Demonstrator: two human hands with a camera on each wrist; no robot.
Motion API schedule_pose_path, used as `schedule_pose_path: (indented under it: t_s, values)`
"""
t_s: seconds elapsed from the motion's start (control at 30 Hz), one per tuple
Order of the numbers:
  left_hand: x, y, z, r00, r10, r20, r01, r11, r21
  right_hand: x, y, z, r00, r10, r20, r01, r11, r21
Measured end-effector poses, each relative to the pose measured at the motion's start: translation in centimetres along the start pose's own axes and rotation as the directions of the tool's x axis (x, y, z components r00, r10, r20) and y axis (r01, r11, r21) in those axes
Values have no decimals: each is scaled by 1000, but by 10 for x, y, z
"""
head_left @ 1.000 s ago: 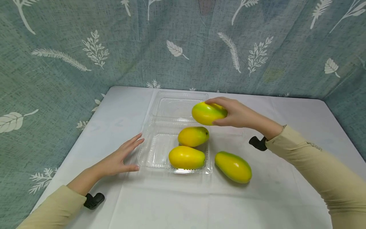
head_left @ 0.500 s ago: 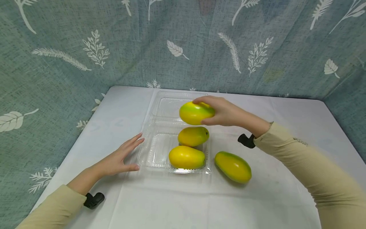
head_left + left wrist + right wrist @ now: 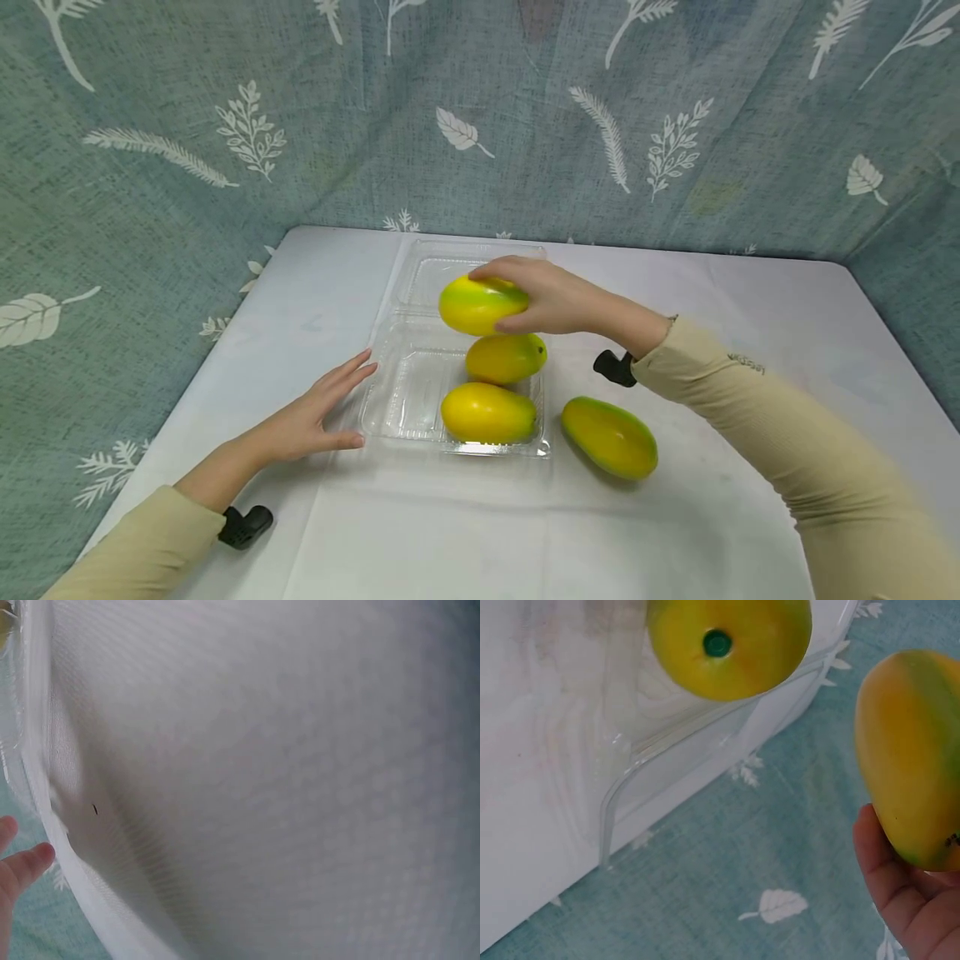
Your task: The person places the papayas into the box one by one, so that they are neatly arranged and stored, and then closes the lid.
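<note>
My right hand (image 3: 551, 296) grips a yellow-green mango (image 3: 480, 307), held above the back part of a clear plastic clamshell box (image 3: 408, 392). In the right wrist view that mango (image 3: 907, 757) sits between thumb and fingers. Two more mangoes lie in the box's right half: one (image 3: 504, 358) behind, the other (image 3: 489, 413) in front. A further mango (image 3: 610, 437) rests on the table just right of the box. Beside the box's left edge my left hand (image 3: 307, 421) has its fingers extended and holds nothing; a couple of its fingertips (image 3: 34, 862) show in the left wrist view.
The box's lid (image 3: 427, 279) lies folded back flat toward the table's far edge. A white cloth (image 3: 450, 533) covers the table. Grey-green curtain (image 3: 480, 125) with a leaf print hangs behind and at both sides.
My right hand has carried the gripped mango leftward, from over the lid's right side to over the middle of the box's back. The left hand and the other mangoes stay put.
</note>
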State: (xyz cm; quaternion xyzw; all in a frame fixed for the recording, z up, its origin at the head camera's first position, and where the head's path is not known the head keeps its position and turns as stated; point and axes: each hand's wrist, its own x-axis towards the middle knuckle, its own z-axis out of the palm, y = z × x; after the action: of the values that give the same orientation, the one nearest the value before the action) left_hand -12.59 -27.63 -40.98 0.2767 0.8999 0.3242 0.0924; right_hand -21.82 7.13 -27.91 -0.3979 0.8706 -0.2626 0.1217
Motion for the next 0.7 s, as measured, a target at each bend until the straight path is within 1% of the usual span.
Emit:
schedule_pose_path:
  t_s: [0.27, 0.43, 0.7]
  values:
    - [0, -2, -1, 1000, -7, 9, 7, 1000, 0, 12, -6, 11, 997, -73, 15, 74, 996, -45]
    - [0, -3, 0, 1000, -9, 8, 9, 1000, 7, 19, -13, 17, 996, -78, 36, 80, 995, -60]
    - [0, -1, -1, 1000, -18, 11, 18, 1000, -4, 27, -20, 24, 997, -40, 60, 45, 995, -92]
